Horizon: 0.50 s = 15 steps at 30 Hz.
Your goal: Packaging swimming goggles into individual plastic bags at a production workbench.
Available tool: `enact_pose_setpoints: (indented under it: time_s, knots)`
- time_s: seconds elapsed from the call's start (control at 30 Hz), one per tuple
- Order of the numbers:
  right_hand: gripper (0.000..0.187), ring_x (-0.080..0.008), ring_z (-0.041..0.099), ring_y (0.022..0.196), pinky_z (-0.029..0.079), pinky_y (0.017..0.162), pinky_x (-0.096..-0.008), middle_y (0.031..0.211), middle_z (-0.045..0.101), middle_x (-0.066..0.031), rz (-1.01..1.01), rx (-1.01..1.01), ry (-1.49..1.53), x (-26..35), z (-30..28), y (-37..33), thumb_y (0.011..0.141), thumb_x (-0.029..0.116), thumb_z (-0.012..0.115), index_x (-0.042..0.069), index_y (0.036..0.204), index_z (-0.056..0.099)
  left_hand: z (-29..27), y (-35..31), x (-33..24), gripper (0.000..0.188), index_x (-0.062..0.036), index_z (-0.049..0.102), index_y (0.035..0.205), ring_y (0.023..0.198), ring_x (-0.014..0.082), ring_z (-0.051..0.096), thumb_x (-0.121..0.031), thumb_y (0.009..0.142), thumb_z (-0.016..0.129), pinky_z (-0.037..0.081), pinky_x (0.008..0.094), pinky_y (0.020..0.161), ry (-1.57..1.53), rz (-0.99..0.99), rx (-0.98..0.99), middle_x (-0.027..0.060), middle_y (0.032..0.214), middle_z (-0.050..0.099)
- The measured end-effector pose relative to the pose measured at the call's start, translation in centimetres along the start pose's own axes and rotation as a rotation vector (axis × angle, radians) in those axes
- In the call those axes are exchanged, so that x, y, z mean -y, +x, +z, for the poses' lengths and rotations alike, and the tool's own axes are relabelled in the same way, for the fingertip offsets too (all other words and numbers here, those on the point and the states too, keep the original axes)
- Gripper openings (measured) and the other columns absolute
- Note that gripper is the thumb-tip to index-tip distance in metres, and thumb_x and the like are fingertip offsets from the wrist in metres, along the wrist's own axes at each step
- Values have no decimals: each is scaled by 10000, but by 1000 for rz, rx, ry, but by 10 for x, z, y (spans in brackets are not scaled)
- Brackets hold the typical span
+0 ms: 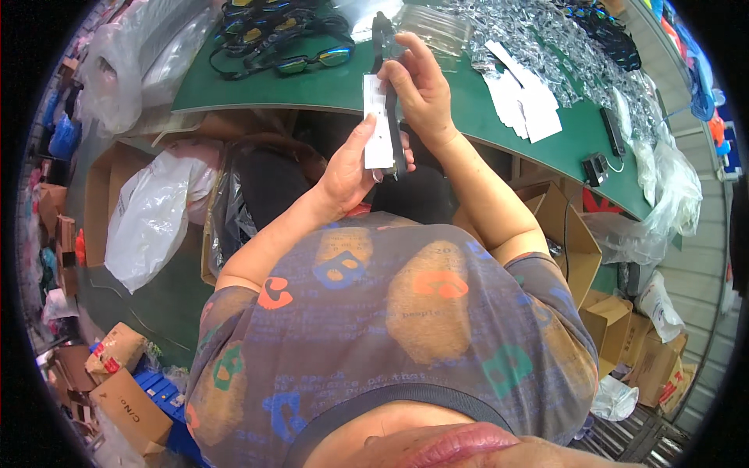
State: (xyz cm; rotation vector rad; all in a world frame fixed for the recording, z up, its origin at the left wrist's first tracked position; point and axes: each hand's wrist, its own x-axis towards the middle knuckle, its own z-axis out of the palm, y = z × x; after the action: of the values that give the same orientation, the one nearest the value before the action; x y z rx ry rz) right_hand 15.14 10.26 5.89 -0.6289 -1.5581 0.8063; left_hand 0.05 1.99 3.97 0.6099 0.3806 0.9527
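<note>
In my left hand [349, 173] is a narrow white card [378, 129], held upright with the thumb on its face and the fingers closed behind it. A black strap [380, 43] runs along the card and stands up past its top end. My right hand [425, 97] is at the card's upper end, thumb and forefinger closed on the strap. A dark piece at the card's lower end is partly hidden by my left fingers; I cannot make out its shape. Swim goggles [316, 59] with mirrored lenses and black straps lie piled on the green table [257, 87], beyond my hands to the left.
White cards [524, 101] lie fanned on the table's right, beside a heap of clear plastic pieces [538, 43]. A small black camera [596, 168] sits near the right edge. A white plastic bag [160, 210] and cardboard boxes [558, 230] stand below the table.
</note>
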Motion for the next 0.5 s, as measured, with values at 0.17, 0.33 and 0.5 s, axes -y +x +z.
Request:
enact_pose_setpoints:
  time_s: [0.17, 0.33, 0.5]
  knots:
    - [459, -98, 622, 825, 500, 772, -230, 912, 648, -52, -11, 10, 26, 2, -1, -1, 1025, 38, 600, 8, 1456, 445, -5, 1, 7, 380, -30, 504, 1300, 954, 235, 678, -350, 1112, 421, 580, 421, 878, 55, -23, -55, 116, 1071, 645]
    - [439, -108, 596, 873, 501, 789, -254, 958, 636, -28, -199, -67, -390, -8, -2, 0, 965, 77, 701, 38, 1379, 561, -9, 3, 15, 313, -50, 487, 1295, 897, 202, 667, -299, 1112, 434, 590, 382, 827, 248, 22, -78, 99, 1047, 627]
    - [427, -164, 577, 838, 493, 805, -298, 932, 601, -56, -273, -49, -531, -11, -2, 1, 903, 64, 742, 49, 1308, 608, -17, 2, 15, 312, -65, 475, 1312, 888, 183, 663, -302, 1113, 431, 594, 354, 787, 347, 19, -89, 91, 1043, 625]
